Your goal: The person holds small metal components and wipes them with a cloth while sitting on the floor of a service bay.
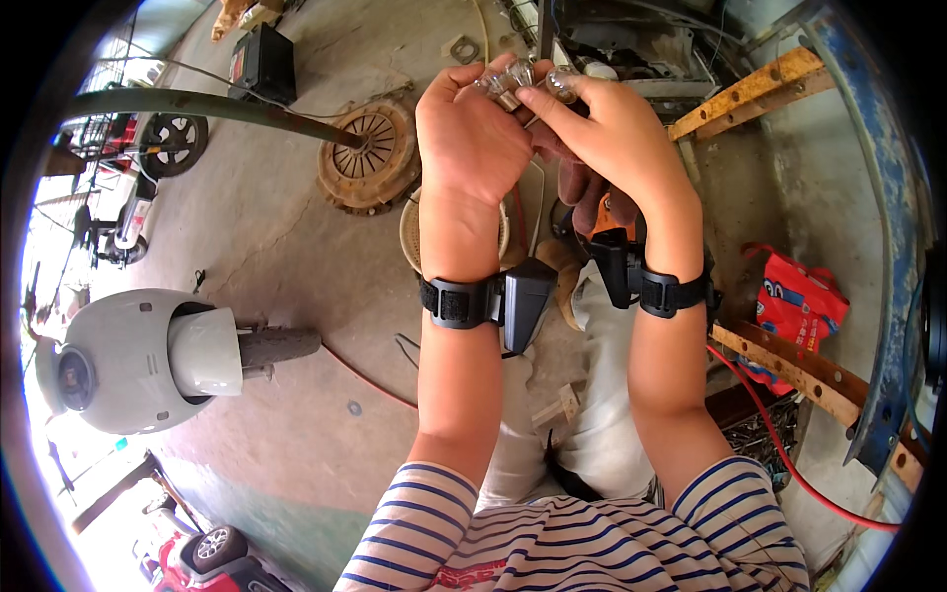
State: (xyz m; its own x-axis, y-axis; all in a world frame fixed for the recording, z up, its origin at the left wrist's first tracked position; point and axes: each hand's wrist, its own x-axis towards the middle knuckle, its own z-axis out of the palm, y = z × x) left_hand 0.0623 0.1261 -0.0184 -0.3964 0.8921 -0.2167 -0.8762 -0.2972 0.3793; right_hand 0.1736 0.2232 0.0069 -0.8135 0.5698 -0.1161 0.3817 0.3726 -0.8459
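Small glass bulbs with metal bases (509, 99) lie in the upturned palm and fingers of my left hand (473, 140). My right hand (614, 133) meets it from the right, its thumb reaching over to the bulbs, with another clear glass bulb (562, 83) between its fingers. Brown work gloves (581, 181) hang below the right hand, apparently held in its partly hidden fingers. Each wrist wears a black strap with a dark device on it.
A rusty clutch pressure plate (367, 155) lies on the concrete, under a green pole's end. Nearby are a round plastic basket (411, 229), a black battery (263, 63), a grey scooter (140, 361), a red hose (784, 451), a red bag (797, 296) and a rusty metal frame (792, 366).
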